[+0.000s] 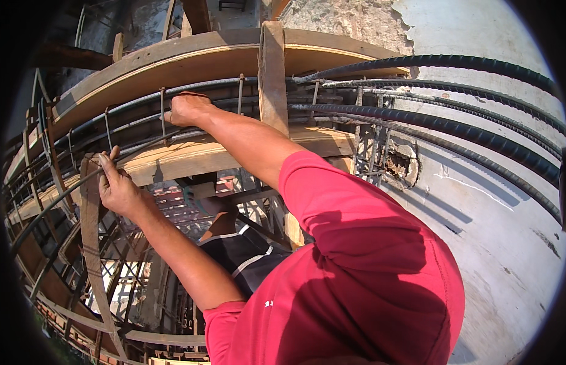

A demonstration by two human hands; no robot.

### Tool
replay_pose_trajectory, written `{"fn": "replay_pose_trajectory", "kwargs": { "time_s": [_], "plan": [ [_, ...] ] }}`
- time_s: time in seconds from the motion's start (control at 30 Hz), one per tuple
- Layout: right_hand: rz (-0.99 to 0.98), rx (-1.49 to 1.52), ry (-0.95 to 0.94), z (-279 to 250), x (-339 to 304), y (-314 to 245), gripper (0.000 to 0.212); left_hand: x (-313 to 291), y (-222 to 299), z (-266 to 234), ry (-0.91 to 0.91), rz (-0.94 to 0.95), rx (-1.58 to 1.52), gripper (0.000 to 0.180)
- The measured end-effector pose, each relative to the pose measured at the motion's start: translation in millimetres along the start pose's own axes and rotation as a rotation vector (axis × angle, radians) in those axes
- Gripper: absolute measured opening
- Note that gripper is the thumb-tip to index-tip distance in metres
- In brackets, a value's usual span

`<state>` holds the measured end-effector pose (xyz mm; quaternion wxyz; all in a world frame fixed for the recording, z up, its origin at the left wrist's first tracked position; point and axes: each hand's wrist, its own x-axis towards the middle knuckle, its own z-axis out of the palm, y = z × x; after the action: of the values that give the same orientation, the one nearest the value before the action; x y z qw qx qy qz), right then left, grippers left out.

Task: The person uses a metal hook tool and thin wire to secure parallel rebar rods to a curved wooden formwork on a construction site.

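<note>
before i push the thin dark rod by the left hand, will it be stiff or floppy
The rod would probably flex, being long and slender. It likely isn't floppy, since it holds a smooth curve beyond the left hand.

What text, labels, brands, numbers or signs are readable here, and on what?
Red shirt: one small white mark, like lettering; too small to read reliably.
Steel bars: ribbed, no readable text.
Wooden boards: none readable.
Pale wall: scuffs and chipped patches, no readable text.
Signs: none that I can make out.
</note>
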<state>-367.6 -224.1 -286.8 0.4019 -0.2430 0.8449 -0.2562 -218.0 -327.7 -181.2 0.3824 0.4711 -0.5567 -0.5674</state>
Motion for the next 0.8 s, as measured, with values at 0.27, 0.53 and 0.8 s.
{"fn": "replay_pose_trajectory", "kwargs": {
  "time_s": [0.27,0.53,0.8],
  "plan": [
    [-0.014,0.022,0.011,-1.8,0.3,2.7,0.054,-2.3,4.6,0.6,0.002,-0.015,0.015,0.029],
    [-0.028,0.025,0.044,-2.4,-1.1,3.6,0.052,1.1,2.6,-4.9,-0.041,0.010,0.061,0.035],
    [-0.036,-0.018,0.023,-4.9,-4.5,-1.9,0.049,5.4,-0.4,-10.9,-0.042,0.005,0.060,0.033]
  ]
}}
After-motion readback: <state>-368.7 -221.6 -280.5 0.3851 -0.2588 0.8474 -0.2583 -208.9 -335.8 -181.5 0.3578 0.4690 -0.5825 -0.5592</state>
